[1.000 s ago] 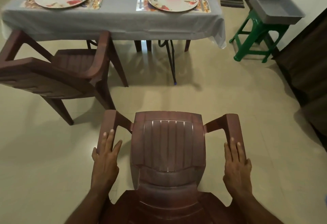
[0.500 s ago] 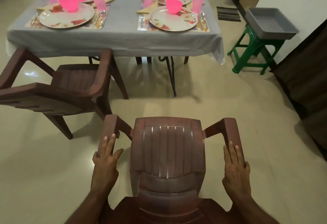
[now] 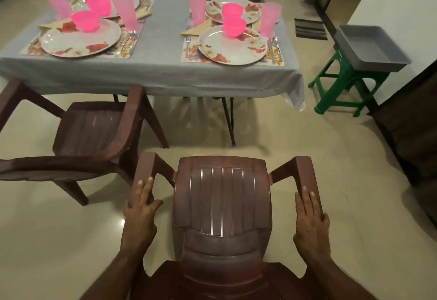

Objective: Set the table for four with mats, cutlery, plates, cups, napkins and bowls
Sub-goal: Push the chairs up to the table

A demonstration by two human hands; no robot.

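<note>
Hands: left hand [image 3: 140,212] and right hand [image 3: 311,219] each lay on an armrest of the brown chair [image 3: 222,207], fingers stretched forward along the top, the left thumb hooked over the inner edge.
Grip: mostly flat; whether any finger curled under an armrest could not be told.
Table: table [image 3: 151,72] stood straight ahead of both hands, well apart across bare floor.
Settings: four plates with pink bowls, pink cups, napkins, cutlery and mats looked laid.
Open slot: the near right plate [image 3: 233,47] had no chair before it; a second chair [image 3: 94,134] stood by the left place.
Axis: the held chair faced the table, roughly in line with that plate.
Judgement: a straight push forward, both hands equally near.
</note>
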